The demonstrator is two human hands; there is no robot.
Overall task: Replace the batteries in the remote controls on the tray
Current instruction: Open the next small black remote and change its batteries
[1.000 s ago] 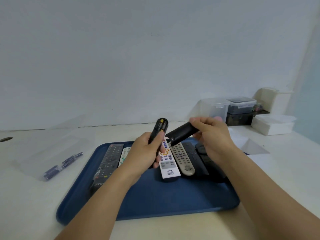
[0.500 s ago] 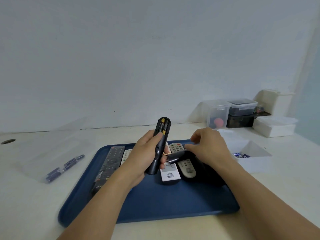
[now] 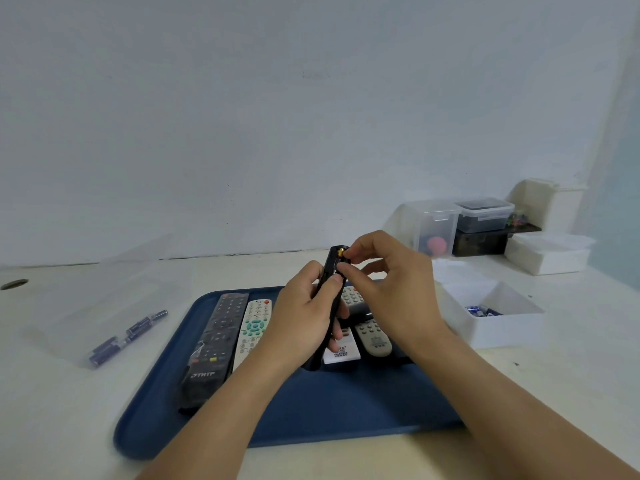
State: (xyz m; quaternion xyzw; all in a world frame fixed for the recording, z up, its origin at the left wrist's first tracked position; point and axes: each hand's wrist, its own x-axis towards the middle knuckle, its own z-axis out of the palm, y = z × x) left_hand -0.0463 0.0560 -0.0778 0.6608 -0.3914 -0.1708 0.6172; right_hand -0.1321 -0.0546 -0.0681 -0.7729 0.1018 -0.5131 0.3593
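The right hand (image 3: pixel 391 292) pinches its fingers (image 3: pixel 349 252) on a battery (image 3: pixel 340 252) at the top of the black remote (image 3: pixel 327 299). The left hand (image 3: pixel 301 317) grips that remote upright above the blue tray (image 3: pixel 346 403) on the desk (image 3: pixel 52 393).

A pale cream bench (image 3: pixel 519 393) runs wall to wall. Sitting square in the middle of it, a dark blue tray (image 3: pixel 311 410). Off to the left, a clear plastic bag (image 3: pixel 97 306) lies flat with purple batteries (image 3: pixel 128 336) inside. Far left, a round cable hole (image 3: pixel 14 284) in the bench top. Just right of the tray, an open white box (image 3: pixel 498 327); behind it a shut white tub (image 3: pixel 547 252), clear lidded containers (image 3: pixel 436 225) and a black box (image 3: pixel 481 242) back against the wall
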